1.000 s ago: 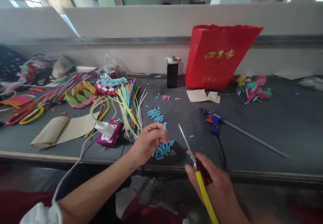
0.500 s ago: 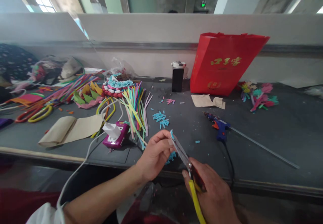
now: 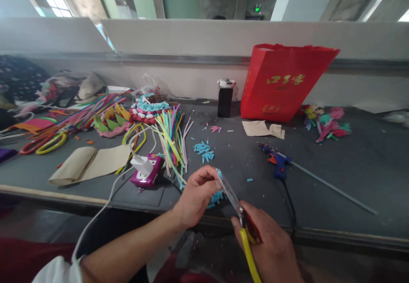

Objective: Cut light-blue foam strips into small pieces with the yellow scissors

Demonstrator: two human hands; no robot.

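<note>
My left hand [image 3: 200,195] pinches a small blue piece [image 3: 219,172] between thumb and fingertips, above the table's front part. In my right hand [image 3: 270,242] are scissors [image 3: 232,195] with yellow and red handles, their blades pointing up and left to the blue piece. Small cut blue pieces [image 3: 203,150] lie in a pile beyond my left hand. Another pile of blue bits [image 3: 216,198] shows partly behind that hand, near the table edge. One blue bit [image 3: 249,180] lies alone to the right.
A purple power strip [image 3: 147,175] with a white plug and cable stands left, beside colored strips [image 3: 172,136] and a brown paper roll [image 3: 76,164]. On the right lies a blue glue gun [image 3: 280,166]. Behind are a red bag [image 3: 286,83], a bottle [image 3: 225,98] and paper flowers [image 3: 334,123].
The scissors' tips and the blue piece have shifted very slightly down. More of the blue pile behind my left hand shows. Both hands keep their hold.
</note>
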